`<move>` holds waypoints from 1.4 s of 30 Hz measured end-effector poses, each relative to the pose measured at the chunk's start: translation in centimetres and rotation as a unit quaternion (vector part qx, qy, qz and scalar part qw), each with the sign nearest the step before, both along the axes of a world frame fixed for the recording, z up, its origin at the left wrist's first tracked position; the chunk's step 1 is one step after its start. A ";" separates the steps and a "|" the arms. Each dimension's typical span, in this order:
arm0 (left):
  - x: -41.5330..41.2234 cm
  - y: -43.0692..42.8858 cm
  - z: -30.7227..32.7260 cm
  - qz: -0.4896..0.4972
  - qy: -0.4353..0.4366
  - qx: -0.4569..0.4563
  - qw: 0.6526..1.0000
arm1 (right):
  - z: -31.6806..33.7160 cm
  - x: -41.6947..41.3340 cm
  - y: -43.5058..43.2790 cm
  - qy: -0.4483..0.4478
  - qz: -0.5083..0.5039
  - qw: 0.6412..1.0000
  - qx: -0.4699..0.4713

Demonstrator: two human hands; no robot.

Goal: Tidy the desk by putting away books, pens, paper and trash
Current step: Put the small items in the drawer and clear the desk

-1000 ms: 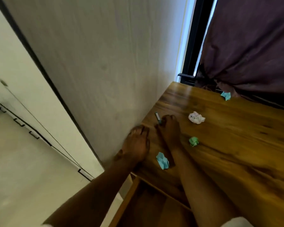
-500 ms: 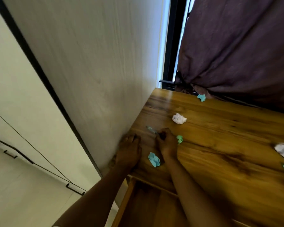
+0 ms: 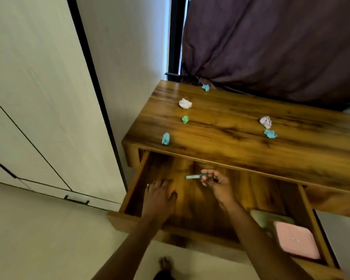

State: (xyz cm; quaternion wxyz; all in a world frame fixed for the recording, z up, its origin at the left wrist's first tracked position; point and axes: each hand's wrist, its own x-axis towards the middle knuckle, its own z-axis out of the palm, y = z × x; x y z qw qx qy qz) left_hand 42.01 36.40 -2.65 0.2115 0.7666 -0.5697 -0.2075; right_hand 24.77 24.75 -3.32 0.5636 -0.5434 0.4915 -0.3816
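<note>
My right hand (image 3: 217, 183) holds a green pen (image 3: 194, 176) by one end, level over the open wooden drawer (image 3: 141, 178). My left hand (image 3: 160, 196) hangs flat over the drawer's left part, fingers apart, holding nothing. On the wooden desk (image 3: 240, 142) lie several crumpled paper balls: a blue one (image 3: 166, 138) near the front left, a green one (image 3: 185, 119), a white one (image 3: 185, 103), a small blue one (image 3: 205, 87) by the curtain, and a white one (image 3: 265, 122) with a blue one (image 3: 270, 134) to the right.
A pink book (image 3: 296, 242) lies on a pale green one (image 3: 268, 217) in the drawer's right end. A dark curtain (image 3: 271, 47) hangs behind the desk. A wall (image 3: 119, 57) and cupboard doors (image 3: 28, 118) stand left. My foot (image 3: 165, 263) shows on the floor.
My right hand picked the pen off the desk top and brought it down over the drawer. My left hand left the desk's edge and moved over the drawer. The view swung back and right.
</note>
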 end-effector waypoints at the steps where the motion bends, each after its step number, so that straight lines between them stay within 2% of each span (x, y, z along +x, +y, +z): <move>1: -2.0 1.4 -0.2 -0.009 -0.006 0.000 1.000 | -0.1 -1.7 1.0 0.016 0.008 1.000 0.001; 5: -9.6 4.4 -1.1 -0.063 -0.045 0.027 0.997 | 0.7 -7.9 3.7 0.126 0.056 0.990 -0.017; 8: -12.5 5.2 -2.3 -0.097 -0.096 0.057 0.989 | 1.5 -11.3 3.5 0.247 0.134 0.958 -0.054; 10: -12.9 5.6 -3.5 -0.096 -0.115 -0.019 0.989 | 2.3 -12.9 2.3 0.336 0.209 0.914 -0.089; 12: -12.9 6.0 -4.6 -0.088 -0.137 -0.109 0.981 | 2.8 -13.8 0.8 0.421 0.288 0.850 -0.133; 14: -13.2 5.9 -5.0 -0.074 -0.151 -0.134 0.977 | 2.8 -14.3 -0.6 0.486 0.352 0.787 -0.143; 17: -13.8 5.7 -5.5 -0.045 -0.170 -0.138 0.975 | 1.9 -13.9 -1.8 0.515 0.445 0.721 -0.133; 24: -14.7 5.4 -6.1 0.006 -0.191 -0.180 0.965 | -2.0 -13.3 -2.2 0.525 0.550 0.636 -0.131; 28: -14.9 5.3 -5.9 0.021 -0.194 -0.170 0.966 | -2.5 -13.4 -1.5 0.531 0.595 0.581 -0.161; 31: -15.1 5.3 -5.7 0.031 -0.197 -0.165 0.966 | -2.4 -13.5 -1.7 0.517 0.596 0.594 -0.155; 37: -15.4 5.4 -5.4 0.037 -0.207 -0.138 0.968 | -1.8 -15.5 -2.3 0.493 0.528 0.687 -0.079; 40: -15.5 5.4 -5.6 0.044 -0.203 -0.134 0.969 | -2.2 -16.1 -1.2 0.511 0.535 0.670 -0.062; 42: -15.5 5.3 -5.6 0.050 -0.200 -0.128 0.970 | -2.6 -16.3 -0.9 0.513 0.526 0.676 -0.056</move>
